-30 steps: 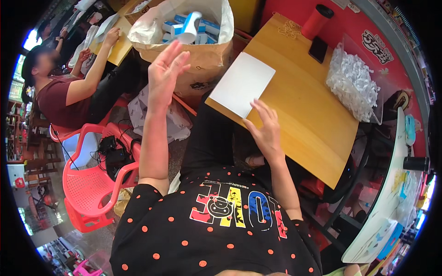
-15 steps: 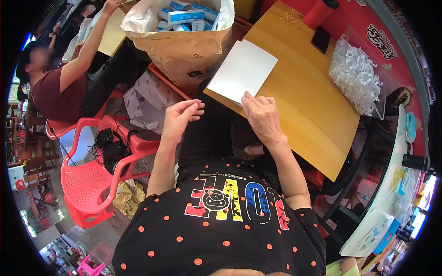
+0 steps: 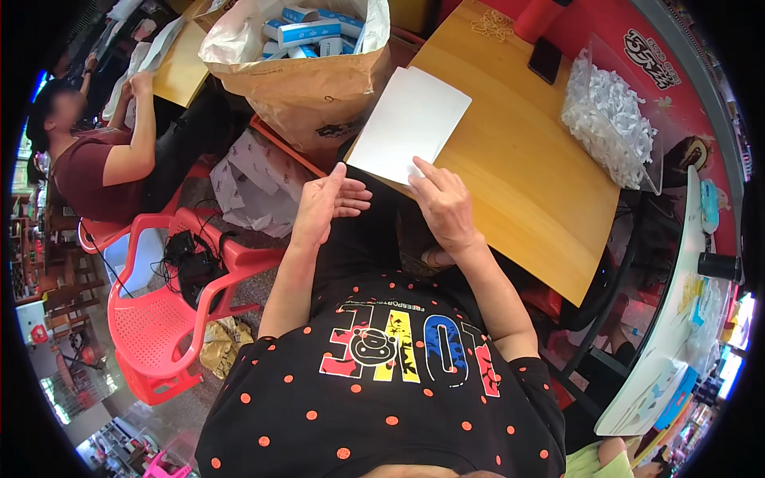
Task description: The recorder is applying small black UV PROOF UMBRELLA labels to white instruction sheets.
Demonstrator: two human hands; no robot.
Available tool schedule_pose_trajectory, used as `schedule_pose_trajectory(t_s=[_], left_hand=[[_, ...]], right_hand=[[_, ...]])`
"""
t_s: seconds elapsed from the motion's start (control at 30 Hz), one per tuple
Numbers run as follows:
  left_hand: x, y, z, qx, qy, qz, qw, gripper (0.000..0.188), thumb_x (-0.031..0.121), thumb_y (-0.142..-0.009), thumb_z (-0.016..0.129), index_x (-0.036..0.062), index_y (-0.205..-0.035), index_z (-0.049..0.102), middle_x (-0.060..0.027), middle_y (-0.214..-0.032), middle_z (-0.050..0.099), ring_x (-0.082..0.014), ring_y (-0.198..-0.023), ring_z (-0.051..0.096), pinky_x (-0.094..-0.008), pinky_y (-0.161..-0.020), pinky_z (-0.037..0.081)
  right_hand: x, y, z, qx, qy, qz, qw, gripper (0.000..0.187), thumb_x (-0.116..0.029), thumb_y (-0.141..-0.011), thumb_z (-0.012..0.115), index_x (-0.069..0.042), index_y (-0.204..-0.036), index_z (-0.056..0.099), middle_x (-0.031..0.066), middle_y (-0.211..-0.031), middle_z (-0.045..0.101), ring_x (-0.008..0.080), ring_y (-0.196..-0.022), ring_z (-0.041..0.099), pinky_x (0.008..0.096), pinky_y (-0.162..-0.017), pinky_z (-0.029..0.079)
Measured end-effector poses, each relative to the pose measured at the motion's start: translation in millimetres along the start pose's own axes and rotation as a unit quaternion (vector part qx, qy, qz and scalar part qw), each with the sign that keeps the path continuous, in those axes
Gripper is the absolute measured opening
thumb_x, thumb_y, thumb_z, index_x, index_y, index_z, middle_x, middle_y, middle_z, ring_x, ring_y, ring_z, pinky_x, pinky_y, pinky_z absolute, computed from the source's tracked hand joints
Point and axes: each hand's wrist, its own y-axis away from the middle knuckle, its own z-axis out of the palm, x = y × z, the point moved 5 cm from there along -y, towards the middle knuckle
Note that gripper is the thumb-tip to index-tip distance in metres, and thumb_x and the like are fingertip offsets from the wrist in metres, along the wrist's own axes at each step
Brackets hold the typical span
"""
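Observation:
White paper sheets [image 3: 410,119] lie in a flat pile at the left edge of the wooden table. My right hand [image 3: 443,201] is at the pile's near corner, its index finger stretched over the paper and the other fingers curled. A small bit of the corner shows between its fingertips, so it seems to pinch a sheet; the thumb is mostly hidden. My left hand [image 3: 325,205] hovers off the table's edge, left of the paper, apart from it. Its thumb points up, its fingers are stretched out, and it holds nothing.
Beyond the paper stands a brown paper bag [image 3: 311,92] of blue-and-white rolls. The wooden table [image 3: 526,167] carries rubber bands [image 3: 492,25], a phone [image 3: 545,61] and a clear bin of white strips [image 3: 610,119]. A red chair [image 3: 155,311] and a seated person [image 3: 103,167] are at left.
My left hand has risen slightly and opened, its thumb now apart from the fingers. My right hand's fingers have shifted at the paper's corner. The seated person's raised arm has come down.

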Motion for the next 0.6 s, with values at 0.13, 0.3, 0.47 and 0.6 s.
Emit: schedule_pose_trajectory(t_s=[0.13,0.3,0.47,0.6], left_hand=[[1.4,0.6,10.2,-0.034,0.126,-0.050,0.990,0.069,0.056,-0.096,0.033,-0.0065,-0.113,0.057,-0.0213,-0.100,0.066,-0.0282,-0.084,0.068,-0.0339,-0.071,0.056],[2.7,-1.1,19.0,-0.147,0.395,-0.081,0.903,0.039,0.022,-0.093,0.053,-0.0038,-0.122,0.051,-0.0151,-0.112,0.063,-0.0237,-0.099,0.064,-0.0367,-0.089,0.052],[11.1,5.5,30.3,-0.168,0.259,0.058,0.949,0.037,-0.005,-0.084,0.057,-0.0034,-0.121,0.056,-0.0145,-0.112,0.064,-0.0214,-0.096,0.065,-0.0317,-0.086,0.052],[29.6,22.4,56.3,-0.205,0.024,0.203,0.957,0.034,-0.014,-0.079,0.052,0.0020,-0.103,0.070,-0.0164,-0.115,0.064,-0.0204,-0.102,0.062,-0.0294,-0.090,0.049]], right_hand=[[-16.6,5.4,-25.2,0.056,-0.061,-0.059,0.995,0.023,-0.002,-0.073,0.064,0.003,-0.095,0.063,0.0169,-0.099,0.066,0.0263,-0.078,0.065,0.0337,-0.065,0.052],[-45.9,10.6,-59.7,-0.038,-0.203,-0.093,0.974,0.023,0.002,-0.072,0.065,0.005,-0.095,0.063,0.0164,-0.094,0.065,0.0270,-0.076,0.065,0.0325,-0.063,0.052],[-38.6,19.3,-75.8,-0.067,-0.290,0.131,0.946,0.014,0.003,-0.072,0.072,-0.002,-0.084,0.066,0.0073,-0.079,0.066,0.0222,-0.070,0.063,0.0294,-0.062,0.051],[-3.2,28.8,-77.6,0.017,-0.427,0.329,0.842,0.006,-0.003,-0.078,0.069,-0.001,-0.083,0.067,0.0065,-0.092,0.066,0.0129,-0.080,0.062,0.0254,-0.059,0.049]])
